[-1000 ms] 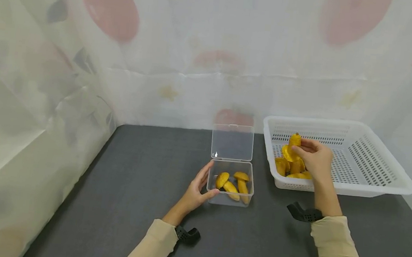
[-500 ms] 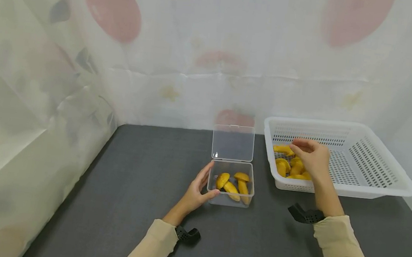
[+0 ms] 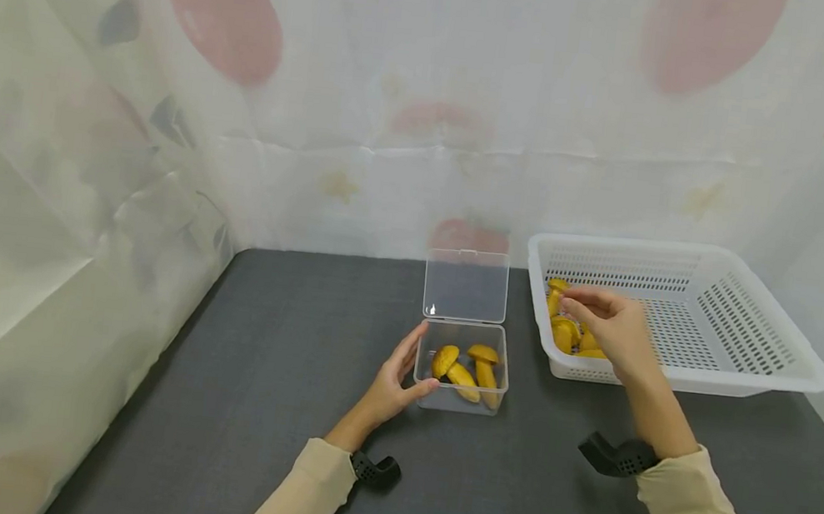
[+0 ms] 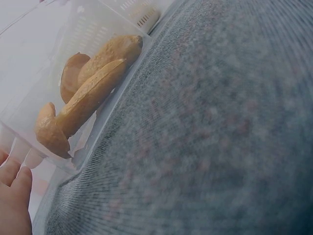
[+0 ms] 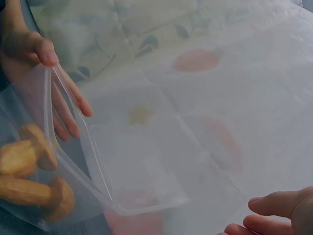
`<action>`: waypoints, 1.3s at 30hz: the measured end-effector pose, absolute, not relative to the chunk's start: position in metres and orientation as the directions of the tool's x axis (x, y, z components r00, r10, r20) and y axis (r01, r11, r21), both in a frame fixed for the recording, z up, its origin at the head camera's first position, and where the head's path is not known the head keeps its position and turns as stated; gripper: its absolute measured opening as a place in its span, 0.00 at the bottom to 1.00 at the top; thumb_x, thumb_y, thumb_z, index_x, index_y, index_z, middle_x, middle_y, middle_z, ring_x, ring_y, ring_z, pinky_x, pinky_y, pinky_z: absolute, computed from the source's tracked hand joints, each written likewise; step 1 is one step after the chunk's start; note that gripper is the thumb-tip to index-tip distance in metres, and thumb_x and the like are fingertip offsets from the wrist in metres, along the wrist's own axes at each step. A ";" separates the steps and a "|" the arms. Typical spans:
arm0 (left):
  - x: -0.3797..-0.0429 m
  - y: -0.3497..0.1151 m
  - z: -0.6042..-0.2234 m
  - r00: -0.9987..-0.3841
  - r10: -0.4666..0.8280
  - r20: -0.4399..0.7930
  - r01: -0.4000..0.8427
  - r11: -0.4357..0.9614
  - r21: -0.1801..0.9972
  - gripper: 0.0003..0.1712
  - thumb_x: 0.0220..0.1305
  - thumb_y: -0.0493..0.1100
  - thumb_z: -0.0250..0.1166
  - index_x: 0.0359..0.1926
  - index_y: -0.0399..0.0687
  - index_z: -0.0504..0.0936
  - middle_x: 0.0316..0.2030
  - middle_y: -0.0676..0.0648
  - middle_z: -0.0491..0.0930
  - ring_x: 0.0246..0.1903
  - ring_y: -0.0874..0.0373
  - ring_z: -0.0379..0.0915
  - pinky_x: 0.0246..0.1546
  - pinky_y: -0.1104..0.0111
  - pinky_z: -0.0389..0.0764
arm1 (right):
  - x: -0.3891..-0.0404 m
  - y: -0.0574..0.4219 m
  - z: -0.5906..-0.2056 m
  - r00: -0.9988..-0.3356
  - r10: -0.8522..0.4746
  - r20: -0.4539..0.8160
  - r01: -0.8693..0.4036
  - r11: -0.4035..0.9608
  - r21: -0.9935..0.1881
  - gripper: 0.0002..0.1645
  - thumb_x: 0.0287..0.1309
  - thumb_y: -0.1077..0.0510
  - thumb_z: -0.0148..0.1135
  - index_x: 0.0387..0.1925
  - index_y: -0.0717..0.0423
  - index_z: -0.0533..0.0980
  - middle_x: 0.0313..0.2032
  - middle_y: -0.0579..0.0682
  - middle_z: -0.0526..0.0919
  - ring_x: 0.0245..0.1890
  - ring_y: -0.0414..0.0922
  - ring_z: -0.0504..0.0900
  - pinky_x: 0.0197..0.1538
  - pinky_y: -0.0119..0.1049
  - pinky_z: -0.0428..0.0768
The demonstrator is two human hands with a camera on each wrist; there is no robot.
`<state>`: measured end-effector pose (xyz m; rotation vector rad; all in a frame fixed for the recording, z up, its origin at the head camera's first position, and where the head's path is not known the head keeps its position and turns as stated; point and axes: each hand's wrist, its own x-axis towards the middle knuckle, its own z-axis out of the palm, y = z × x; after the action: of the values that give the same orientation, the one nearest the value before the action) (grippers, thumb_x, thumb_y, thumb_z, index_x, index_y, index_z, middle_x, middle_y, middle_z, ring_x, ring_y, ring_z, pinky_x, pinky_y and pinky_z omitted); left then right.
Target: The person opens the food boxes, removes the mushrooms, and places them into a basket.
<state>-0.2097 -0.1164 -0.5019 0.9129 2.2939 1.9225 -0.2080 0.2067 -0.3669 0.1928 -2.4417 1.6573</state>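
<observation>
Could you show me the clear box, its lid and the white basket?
Clear box [image 3: 441,400]: head view, front wall.
Lid [image 3: 466,286]: head view, panel's middle.
White basket [image 3: 692,337]: head view, bare floor.

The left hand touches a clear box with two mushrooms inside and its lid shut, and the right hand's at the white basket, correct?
Not quite: the head view shows the lid open. The left hand touches the clear box with two mushrooms inside, and the right hand is at the white basket.
</observation>
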 end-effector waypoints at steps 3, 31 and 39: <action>-0.209 -0.117 -0.502 -0.829 0.436 0.349 0.422 0.081 0.903 0.48 0.63 0.46 0.66 0.76 0.50 0.47 0.77 0.40 0.45 0.76 0.42 0.41 0.73 0.49 0.52 | -0.205 0.202 -0.366 -0.976 -0.039 0.213 -0.214 0.337 -0.917 0.26 0.63 0.53 0.61 0.52 0.72 0.76 0.32 0.20 0.82 0.36 0.24 0.82 0.41 0.16 0.80; -0.209 -0.117 -0.499 -0.845 0.427 0.322 0.394 0.089 0.915 0.49 0.62 0.45 0.66 0.76 0.54 0.47 0.77 0.43 0.44 0.77 0.45 0.40 0.72 0.48 0.51 | -0.198 0.133 -0.387 -0.939 -0.330 0.097 -0.219 0.357 -0.908 0.20 0.64 0.55 0.60 0.52 0.66 0.78 0.49 0.65 0.84 0.45 0.50 0.87 0.52 0.45 0.84; -0.209 -0.115 -0.497 -0.851 0.430 0.301 0.376 0.100 0.921 0.49 0.63 0.47 0.66 0.77 0.55 0.46 0.77 0.44 0.44 0.77 0.45 0.39 0.73 0.47 0.51 | -0.200 0.117 -0.393 -0.901 -0.421 0.105 -0.274 0.364 -0.890 0.20 0.66 0.57 0.58 0.54 0.67 0.77 0.50 0.67 0.83 0.49 0.60 0.84 0.51 0.44 0.85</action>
<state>-0.2086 -0.1154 -0.4973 0.8422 2.2976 1.9000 -0.1996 0.1166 -0.3933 0.6949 -2.7075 1.7214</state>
